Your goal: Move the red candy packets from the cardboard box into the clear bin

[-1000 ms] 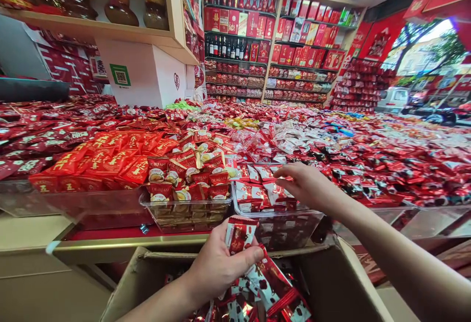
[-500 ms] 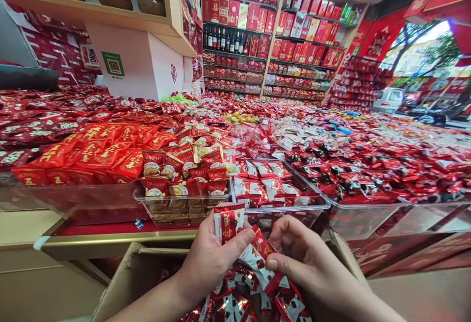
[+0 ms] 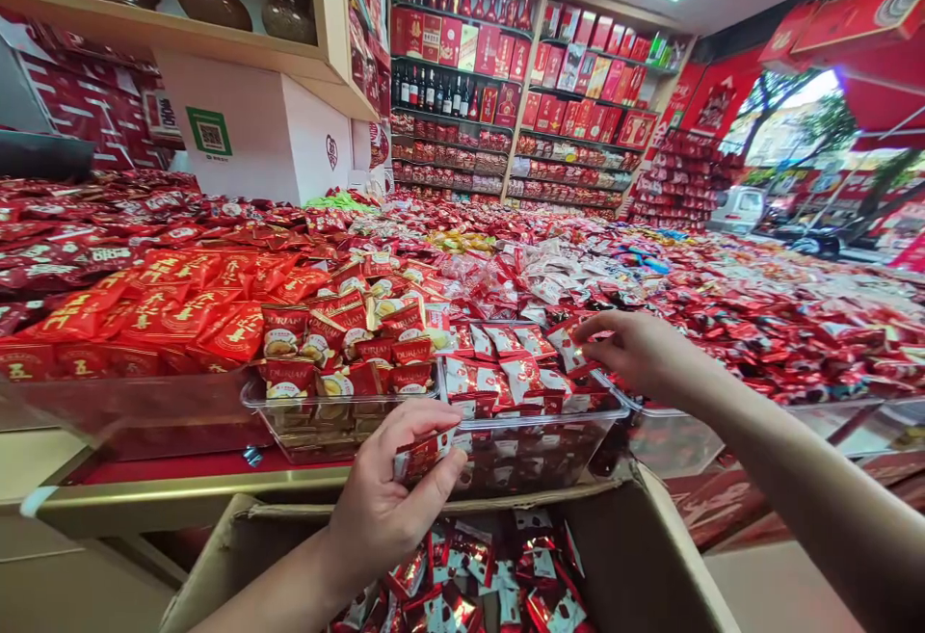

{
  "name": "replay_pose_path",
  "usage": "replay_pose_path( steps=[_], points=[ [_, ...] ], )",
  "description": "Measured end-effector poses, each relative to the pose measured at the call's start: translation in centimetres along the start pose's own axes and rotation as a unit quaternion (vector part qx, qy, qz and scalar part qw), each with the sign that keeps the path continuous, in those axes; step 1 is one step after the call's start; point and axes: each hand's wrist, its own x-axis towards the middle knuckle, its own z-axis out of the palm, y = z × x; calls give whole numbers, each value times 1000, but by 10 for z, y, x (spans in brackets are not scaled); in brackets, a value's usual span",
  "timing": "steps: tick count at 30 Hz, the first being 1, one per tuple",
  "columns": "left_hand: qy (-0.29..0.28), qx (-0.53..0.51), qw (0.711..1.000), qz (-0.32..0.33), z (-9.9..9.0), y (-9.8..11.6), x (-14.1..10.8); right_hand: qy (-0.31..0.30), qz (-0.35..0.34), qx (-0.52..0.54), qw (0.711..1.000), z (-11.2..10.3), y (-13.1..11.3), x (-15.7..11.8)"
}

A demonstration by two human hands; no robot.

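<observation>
My left hand [image 3: 405, 484] is closed around a red and white wrapped candy [image 3: 426, 453], above the near edge of a cardboard box [image 3: 636, 537]. Inside that box lie several loose candies [image 3: 469, 556] in similar wrappers. My right hand [image 3: 636, 349] reaches over the right part of a clear plastic bin [image 3: 541, 419], its fingertips pinching another red and white candy [image 3: 569, 349]. Rows of the same candies [image 3: 524, 378] fill this bin.
Left of the bin stands a clear tray of durian candies [image 3: 361, 339], then a pile of bright red packets [image 3: 166, 301]. Dark red candies [image 3: 766, 354] spread to the right. A gold-edged counter [image 3: 195, 490] runs behind the box. Shelves [image 3: 462, 84] stand beyond.
My right hand has moved up and right from the box to the bin, carrying a candy. My left hand has shifted slightly left and tilted its candy. The view has shifted a little.
</observation>
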Motion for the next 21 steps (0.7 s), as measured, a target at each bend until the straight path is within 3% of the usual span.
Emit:
replay_pose_path(
  steps=[7,15,21],
  points=[
    [-29,36,998,47,-3,1,0,-111,-53,-134,983,12,-18,12],
    [-36,44,997,52,-2,-1,1,-145,-113,-206,961,23,-10,22],
    [-44,31,997,57,-2,-2,3,-122,-132,-206,962,20,-19,28]
  ],
)
